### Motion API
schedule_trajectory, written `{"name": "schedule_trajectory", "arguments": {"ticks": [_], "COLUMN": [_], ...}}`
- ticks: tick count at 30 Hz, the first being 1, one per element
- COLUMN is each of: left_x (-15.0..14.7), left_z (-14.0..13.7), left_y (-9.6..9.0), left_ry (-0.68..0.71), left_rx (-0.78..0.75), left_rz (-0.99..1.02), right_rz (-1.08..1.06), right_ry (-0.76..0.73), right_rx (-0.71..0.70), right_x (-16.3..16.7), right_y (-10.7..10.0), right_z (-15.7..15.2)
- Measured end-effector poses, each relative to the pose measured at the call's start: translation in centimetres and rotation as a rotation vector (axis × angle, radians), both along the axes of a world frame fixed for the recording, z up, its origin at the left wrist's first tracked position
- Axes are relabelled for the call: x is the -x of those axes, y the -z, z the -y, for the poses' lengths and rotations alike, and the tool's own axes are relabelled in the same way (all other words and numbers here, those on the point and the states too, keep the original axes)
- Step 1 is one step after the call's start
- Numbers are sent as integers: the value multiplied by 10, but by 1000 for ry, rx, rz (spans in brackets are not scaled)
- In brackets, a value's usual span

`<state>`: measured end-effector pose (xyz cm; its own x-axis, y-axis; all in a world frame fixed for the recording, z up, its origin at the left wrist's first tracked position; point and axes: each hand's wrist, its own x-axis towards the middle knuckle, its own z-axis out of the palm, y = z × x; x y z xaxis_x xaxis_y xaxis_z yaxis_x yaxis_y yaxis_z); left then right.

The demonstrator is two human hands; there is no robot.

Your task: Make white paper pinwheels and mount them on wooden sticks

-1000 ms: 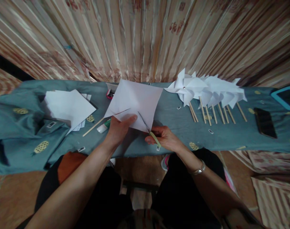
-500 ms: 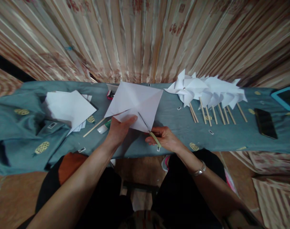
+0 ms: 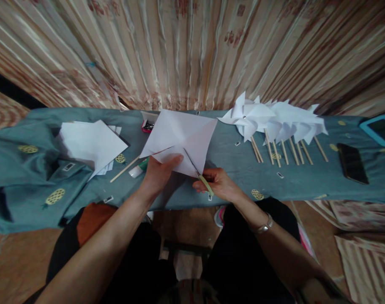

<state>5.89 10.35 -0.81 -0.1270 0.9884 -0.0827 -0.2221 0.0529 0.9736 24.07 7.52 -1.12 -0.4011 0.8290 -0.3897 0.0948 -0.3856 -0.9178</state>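
A square sheet of white paper (image 3: 182, 131) with faint diagonal creases is held up over the cloth. My left hand (image 3: 160, 171) pinches its near edge, thumb on top and the other fingers hidden beneath. A slit runs in from the paper's left corner toward the middle. My right hand (image 3: 216, 183) grips a pair of scissors (image 3: 206, 184) with pale green handles. The blades lie along the paper's near right corner, their tips pointing toward its centre. Under the left part of the paper lie a wooden stick (image 3: 124, 169) and a green and white tube (image 3: 137, 169).
A stack of white paper sheets (image 3: 92, 143) lies on the left. Several paper pinwheels (image 3: 255, 116) on wooden sticks lie on the right, beside a dark phone (image 3: 352, 164) and a blue-framed device (image 3: 380, 130). A small red box (image 3: 147, 126) sits behind the paper; a curtain (image 3: 192, 55) hangs behind the cloth-covered table (image 3: 243, 177).
The paper has shifted very slightly to the right and down. Both hands stay in nearly the same place, with the scissors still at the near right corner.
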Motion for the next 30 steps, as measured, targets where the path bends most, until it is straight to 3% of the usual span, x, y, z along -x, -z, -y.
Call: {"name": "schedule_trajectory", "arguments": {"ticks": [30], "left_x": [-3], "left_z": [3], "left_y": [-6], "left_ry": [-15], "left_rx": [21], "left_rz": [6], "right_rz": [20], "right_ry": [73], "right_rx": [52], "right_x": [4], "right_y": [-4], "right_z": [-1]}}
